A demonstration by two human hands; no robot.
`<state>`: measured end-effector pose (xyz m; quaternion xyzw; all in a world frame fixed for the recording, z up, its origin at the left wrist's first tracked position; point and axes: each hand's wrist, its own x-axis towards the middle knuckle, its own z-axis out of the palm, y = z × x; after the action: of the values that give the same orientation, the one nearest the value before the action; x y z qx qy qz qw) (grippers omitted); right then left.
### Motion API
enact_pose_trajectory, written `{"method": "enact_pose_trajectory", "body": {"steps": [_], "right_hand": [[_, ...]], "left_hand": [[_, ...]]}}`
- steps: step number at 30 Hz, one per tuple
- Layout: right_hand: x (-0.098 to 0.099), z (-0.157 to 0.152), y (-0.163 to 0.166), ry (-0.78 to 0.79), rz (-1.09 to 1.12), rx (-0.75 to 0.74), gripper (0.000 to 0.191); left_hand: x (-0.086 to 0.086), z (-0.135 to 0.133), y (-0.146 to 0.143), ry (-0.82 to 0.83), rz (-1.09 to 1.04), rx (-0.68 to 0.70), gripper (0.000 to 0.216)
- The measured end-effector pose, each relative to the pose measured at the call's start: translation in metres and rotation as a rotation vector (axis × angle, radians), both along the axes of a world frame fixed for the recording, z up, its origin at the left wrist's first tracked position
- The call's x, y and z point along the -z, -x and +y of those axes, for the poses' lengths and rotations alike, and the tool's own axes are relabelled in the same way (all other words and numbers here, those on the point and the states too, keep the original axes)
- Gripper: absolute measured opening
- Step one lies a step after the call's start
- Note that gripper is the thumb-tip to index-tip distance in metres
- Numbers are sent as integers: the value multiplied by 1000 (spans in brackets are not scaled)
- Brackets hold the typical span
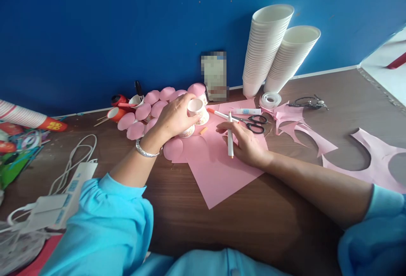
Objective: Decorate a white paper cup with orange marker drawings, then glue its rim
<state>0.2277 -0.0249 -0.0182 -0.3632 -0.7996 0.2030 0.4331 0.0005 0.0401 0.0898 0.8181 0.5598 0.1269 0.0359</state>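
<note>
My left hand (177,117) is closed round a small white paper cup (195,106), its open mouth tipped towards me. Printed paper cups (187,132) stand close under and beside that hand. My right hand (247,144) grips a white marker pen (230,140) upright between thumb and fingers, over a pink paper sheet (212,178). Several pink paper cones (135,130) cluster left of and behind my left hand. Behind my right hand lie black-handled scissors (256,124), a glue stick (245,111) and a red-tipped marker (218,113).
Two tall stacks of white cups (269,43) lean by the blue wall, near a phone (214,75) propped upright. A tape roll (270,99) and cut pink scraps (368,157) lie right. A white power strip (68,195) with cables sits left, below more stacked cups (25,113).
</note>
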Motion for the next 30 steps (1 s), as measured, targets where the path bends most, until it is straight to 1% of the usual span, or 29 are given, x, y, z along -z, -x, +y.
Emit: {"method": "enact_pose_trajectory", "body": {"steps": [3,5,7,9,11,13,15,17,21,23,25,27,30], "right_hand": [[0,0,0,-24,9,57,43],[0,1,0,-31,12,96,47],[1,2,0,-26,-20,120,53],[2,3,0,-12,-83,142,57],[3,3,0,-2,-128,152,59],[5,3,0,0,-142,144,61],[6,3,1,-10,-162,138,62],[7,4,1,-35,-217,144,58],[6,7,-1,-111,-400,107,47],[4,8,-4,-142,-503,84,45],[1,10,-7,-155,-561,82,44],[-2,11,-11,-149,-552,91,43],[-4,12,-15,-137,-483,118,44]], "left_hand": [[-4,-11,-1,-39,-21,-1,35],[-4,-24,0,-74,-70,54,39],[-1,-38,2,-55,-111,124,40],[4,-52,5,-75,-101,189,39],[9,-62,8,-108,-88,202,34],[13,-69,10,-111,-90,193,33],[15,-72,11,-107,-85,199,35],[18,-72,11,-108,-80,217,37],[23,-70,11,-100,-112,247,38],[24,-69,11,-99,-143,270,37],[23,-71,10,-93,-179,295,37],[21,-75,11,-71,-198,311,37],[20,-81,16,13,-174,340,43]]}}
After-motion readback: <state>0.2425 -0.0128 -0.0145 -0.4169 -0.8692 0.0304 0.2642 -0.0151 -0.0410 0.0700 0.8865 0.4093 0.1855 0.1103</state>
